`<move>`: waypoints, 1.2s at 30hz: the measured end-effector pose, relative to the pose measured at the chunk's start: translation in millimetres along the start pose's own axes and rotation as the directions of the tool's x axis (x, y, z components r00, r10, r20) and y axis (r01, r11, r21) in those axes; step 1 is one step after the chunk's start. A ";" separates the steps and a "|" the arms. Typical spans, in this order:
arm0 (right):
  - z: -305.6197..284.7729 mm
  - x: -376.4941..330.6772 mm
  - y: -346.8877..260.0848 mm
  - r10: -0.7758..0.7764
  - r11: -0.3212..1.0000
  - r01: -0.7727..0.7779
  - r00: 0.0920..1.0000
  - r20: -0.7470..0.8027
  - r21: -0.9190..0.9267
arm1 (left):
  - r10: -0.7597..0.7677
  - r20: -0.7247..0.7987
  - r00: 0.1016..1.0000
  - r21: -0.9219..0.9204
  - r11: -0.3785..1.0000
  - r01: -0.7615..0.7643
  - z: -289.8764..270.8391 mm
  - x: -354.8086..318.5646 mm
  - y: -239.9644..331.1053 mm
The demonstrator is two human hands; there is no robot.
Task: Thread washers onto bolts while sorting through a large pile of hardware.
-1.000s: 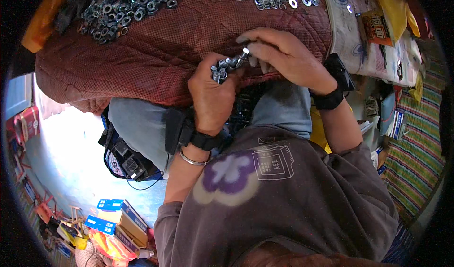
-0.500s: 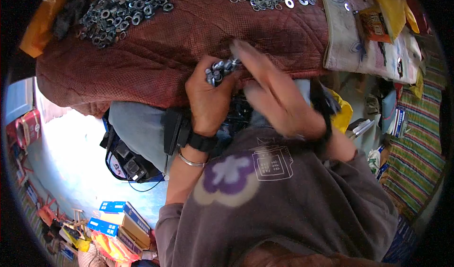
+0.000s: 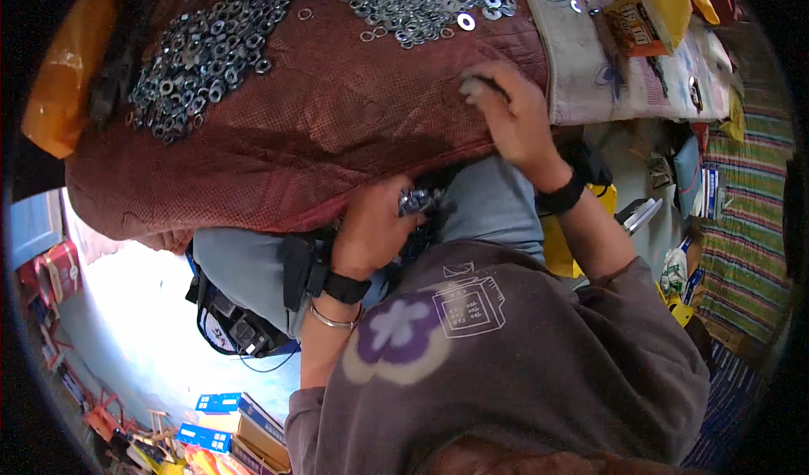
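My left hand (image 3: 371,226) is closed around a bunch of small metal bolts (image 3: 415,201), low in front of the cloth's near edge and above my lap. Its fingers hide part of the bunch. To the right, my right hand (image 3: 518,121) is over the red-brown quilted cloth (image 3: 354,130), with its fingers curled and their tips close together. A greyish spot shows at those fingertips, too small to make out. On the far left of the cloth lies a large pile of metal nuts (image 3: 202,71). Beyond my right hand spreads a pile of washers (image 3: 413,3).
A pale cloth (image 3: 624,79) covers the right side, with an orange packet (image 3: 636,24) on it. An orange-yellow bag (image 3: 63,83) is at the left rim. Blue and white boxes (image 3: 227,429) stand low at left. A striped mat (image 3: 746,222) lies at right.
My right hand has moved away from the bolts, going right and out over the cloth. The left hand, still holding the bunch, is lower in the picture. The whole view has shifted.
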State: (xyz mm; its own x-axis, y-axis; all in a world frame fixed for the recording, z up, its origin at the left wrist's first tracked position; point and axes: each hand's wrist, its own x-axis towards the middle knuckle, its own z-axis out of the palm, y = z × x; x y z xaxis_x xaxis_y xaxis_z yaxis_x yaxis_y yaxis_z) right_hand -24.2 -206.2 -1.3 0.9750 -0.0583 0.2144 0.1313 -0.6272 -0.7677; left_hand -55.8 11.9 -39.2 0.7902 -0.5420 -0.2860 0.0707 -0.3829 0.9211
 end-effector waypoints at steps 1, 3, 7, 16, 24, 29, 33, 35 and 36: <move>-3.0 6.7 3.1 0.001 1.000 -0.001 1.000 -0.006 -0.004 | 0.129 0.035 0.991 0.220 0.966 -0.133 3.1 0.7 -3.6; -10.1 23.3 5.9 -0.143 0.943 0.095 0.981 -0.131 -0.319 | 0.155 0.016 0.988 0.182 0.971 -0.155 7.0 1.8 -5.7; -10.5 54.7 19.4 -0.256 0.841 0.160 0.959 -0.119 -0.516 | 0.045 -0.043 0.998 0.005 0.999 -0.044 3.1 3.4 1.4; -10.7 44.3 -3.6 -0.101 0.976 0.094 0.995 -0.023 -0.197 | -0.182 -0.146 0.972 -0.546 0.834 0.074 -5.7 5.6 21.0; 17.4 4.7 -45.6 0.002 0.980 -0.098 0.870 0.493 0.170 | -0.062 -0.255 0.965 -0.556 0.826 -0.094 -5.0 9.2 20.3; 24.0 -1.8 -48.6 -0.018 0.979 -0.084 0.870 0.493 0.184 | -0.026 -0.300 0.954 -0.494 0.860 -0.132 -3.5 8.7 15.4; 24.8 -3.4 -51.1 -0.191 0.977 0.210 0.841 0.506 0.018 | -0.026 -0.348 0.937 -0.495 0.854 -0.160 -2.8 8.5 15.9; 25.8 -2.4 -51.9 -0.090 0.991 0.027 0.866 0.492 0.135 | -0.031 -0.333 0.943 -0.504 0.851 -0.150 -2.9 9.4 14.2; 26.7 -2.6 -51.5 -0.091 0.991 0.027 0.866 0.492 0.135 | -0.031 -0.333 0.943 -0.504 0.851 -0.150 -2.7 9.8 14.1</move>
State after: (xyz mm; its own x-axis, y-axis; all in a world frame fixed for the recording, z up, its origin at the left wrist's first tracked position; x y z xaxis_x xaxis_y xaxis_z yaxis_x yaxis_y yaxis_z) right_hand -28.7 -153.0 21.6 0.9205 0.3886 -0.0420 0.1806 -0.5182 -0.8360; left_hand -45.4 3.2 -28.2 0.9452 -0.2502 -0.2099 0.2481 0.1324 0.9596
